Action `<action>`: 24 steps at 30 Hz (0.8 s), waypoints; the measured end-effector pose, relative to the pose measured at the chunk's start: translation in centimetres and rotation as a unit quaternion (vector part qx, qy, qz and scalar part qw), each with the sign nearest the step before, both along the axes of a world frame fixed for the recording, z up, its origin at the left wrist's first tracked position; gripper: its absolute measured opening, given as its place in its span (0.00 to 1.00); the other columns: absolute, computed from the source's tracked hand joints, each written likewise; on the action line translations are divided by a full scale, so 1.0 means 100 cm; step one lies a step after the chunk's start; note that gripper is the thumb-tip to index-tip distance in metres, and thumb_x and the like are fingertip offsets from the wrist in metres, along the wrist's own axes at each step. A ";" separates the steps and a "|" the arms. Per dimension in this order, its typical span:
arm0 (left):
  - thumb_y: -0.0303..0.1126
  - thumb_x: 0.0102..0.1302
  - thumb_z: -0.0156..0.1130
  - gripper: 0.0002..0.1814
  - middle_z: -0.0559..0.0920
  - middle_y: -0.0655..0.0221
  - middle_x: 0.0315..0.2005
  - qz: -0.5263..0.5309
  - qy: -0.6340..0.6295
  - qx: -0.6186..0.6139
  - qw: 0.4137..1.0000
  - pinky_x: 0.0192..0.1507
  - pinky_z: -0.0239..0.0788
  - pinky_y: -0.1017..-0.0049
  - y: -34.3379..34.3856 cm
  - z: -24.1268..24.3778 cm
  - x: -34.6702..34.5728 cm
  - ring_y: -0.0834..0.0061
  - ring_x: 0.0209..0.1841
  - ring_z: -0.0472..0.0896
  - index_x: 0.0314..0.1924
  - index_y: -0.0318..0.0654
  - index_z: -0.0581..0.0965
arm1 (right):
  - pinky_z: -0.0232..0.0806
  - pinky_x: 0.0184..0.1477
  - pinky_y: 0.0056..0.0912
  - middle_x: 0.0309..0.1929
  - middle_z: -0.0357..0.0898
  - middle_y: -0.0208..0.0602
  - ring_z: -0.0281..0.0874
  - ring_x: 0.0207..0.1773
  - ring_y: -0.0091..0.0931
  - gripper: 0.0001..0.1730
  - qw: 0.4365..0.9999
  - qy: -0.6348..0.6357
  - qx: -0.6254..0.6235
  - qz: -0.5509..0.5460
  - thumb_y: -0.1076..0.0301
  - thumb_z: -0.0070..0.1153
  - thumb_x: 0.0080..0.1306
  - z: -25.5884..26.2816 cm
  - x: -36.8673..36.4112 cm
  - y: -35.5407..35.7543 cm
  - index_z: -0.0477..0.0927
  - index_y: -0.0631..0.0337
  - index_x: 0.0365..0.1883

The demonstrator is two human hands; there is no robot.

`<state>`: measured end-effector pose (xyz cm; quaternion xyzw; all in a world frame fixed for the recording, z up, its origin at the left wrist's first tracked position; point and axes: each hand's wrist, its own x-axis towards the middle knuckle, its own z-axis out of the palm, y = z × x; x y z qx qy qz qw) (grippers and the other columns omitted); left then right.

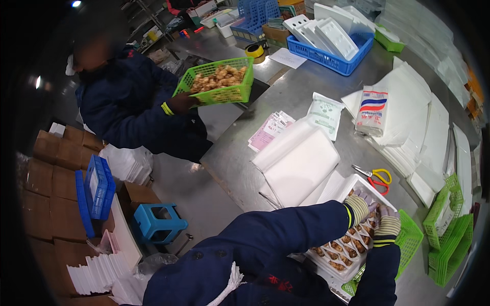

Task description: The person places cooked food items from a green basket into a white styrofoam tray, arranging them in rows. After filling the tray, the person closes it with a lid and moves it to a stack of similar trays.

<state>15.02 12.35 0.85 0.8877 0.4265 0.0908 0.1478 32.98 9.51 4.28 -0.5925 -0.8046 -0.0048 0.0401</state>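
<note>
My left hand (361, 207) and my right hand (386, 220), in pale gloves with striped knitted cuffs, are close together over the far part of a white foam box (373, 187). Their fingers are bent down at the brown knobbly pieces there; whether they grip one is hidden. Rows of such pieces (338, 246), separated by thin white strips, fill the nearer part. Beside the box lie scissors (377, 180) with one yellow and one red handle. A green plastic basket (409, 239) is partly under my right forearm. White foam sheets (302, 164) lie left of the box.
A co-worker (134, 95) at the left holds a green basket (229, 93) of brown knobbly pieces. More white sheets (409, 114), stacked green baskets (448, 248) and a blue crate (325, 57) of foam lids stand on the metal table. A blue stool (160, 223) and cartons (49, 183) are on the floor side.
</note>
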 end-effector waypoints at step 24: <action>0.44 0.67 0.55 0.24 0.76 0.57 0.49 -0.036 0.046 0.061 0.996 0.55 0.66 0.55 0.009 0.017 -0.010 0.56 0.50 0.75 0.62 0.52 0.72 | 0.72 0.45 0.39 0.34 0.84 0.42 0.82 0.38 0.38 0.18 0.848 0.164 -0.192 -0.466 0.60 0.57 0.65 0.010 0.165 -0.214 0.79 0.55 0.52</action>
